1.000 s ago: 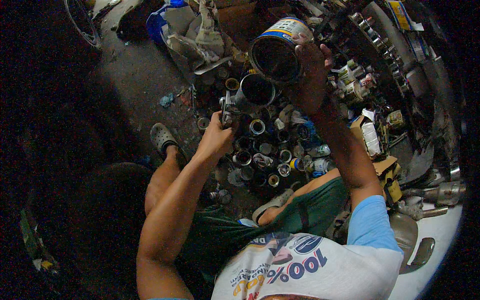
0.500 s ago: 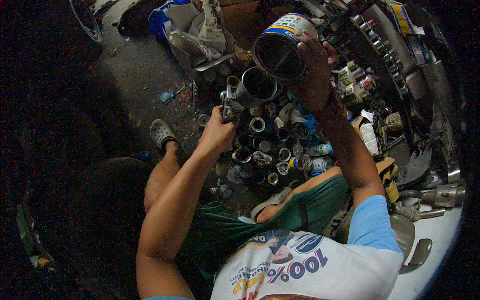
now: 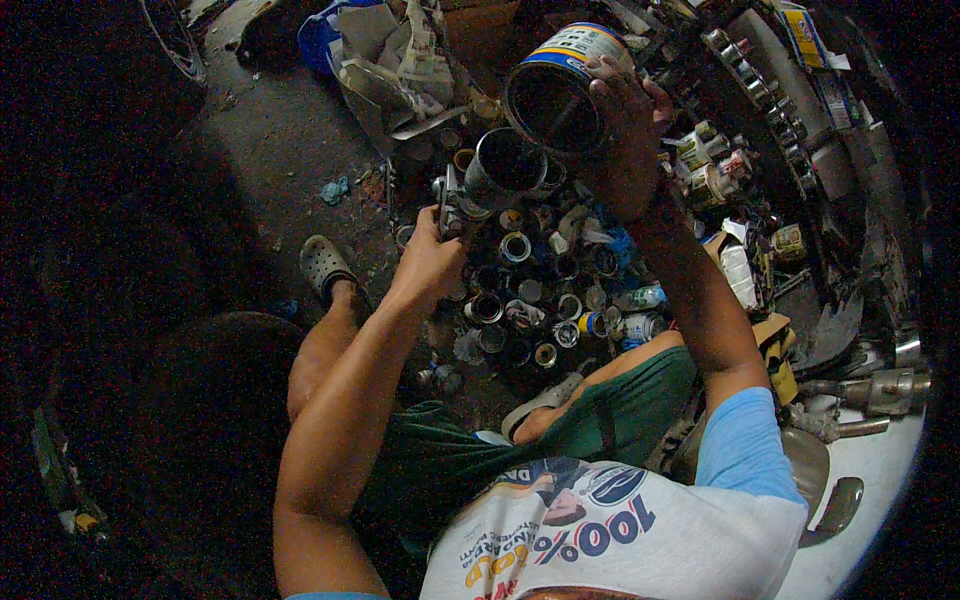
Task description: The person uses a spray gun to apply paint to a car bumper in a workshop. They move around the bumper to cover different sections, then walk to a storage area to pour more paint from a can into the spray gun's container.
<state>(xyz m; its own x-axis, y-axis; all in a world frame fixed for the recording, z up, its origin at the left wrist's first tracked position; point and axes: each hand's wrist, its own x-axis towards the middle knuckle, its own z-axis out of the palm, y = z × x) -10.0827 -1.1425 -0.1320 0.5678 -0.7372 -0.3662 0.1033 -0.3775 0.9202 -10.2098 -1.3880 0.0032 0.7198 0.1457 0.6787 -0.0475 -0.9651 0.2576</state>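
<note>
My left hand (image 3: 432, 262) is closed around the grip of a metal spray gun (image 3: 452, 212). The gun's round cup (image 3: 507, 168) has its dark mouth facing up. Just above and to the right, my right hand (image 3: 627, 125) grips a paint can (image 3: 575, 55) by its side. The can has a white, blue and yellow label. It is tilted, its open, dark-stained mouth toward me and the rim close to the cup. Whether any liquid runs between them cannot be made out.
Many small open tins (image 3: 515, 246) crowd the floor below my hands. Crumpled paper (image 3: 400, 70) fills a container at the far left. More cans (image 3: 705, 165) and a row of metal parts (image 3: 760, 95) line the right. My clog (image 3: 325, 265) rests on the floor at left.
My left hand and the spray gun have shifted slightly left and away from me. The paint can has moved a little away too, still tilted by the cup.
</note>
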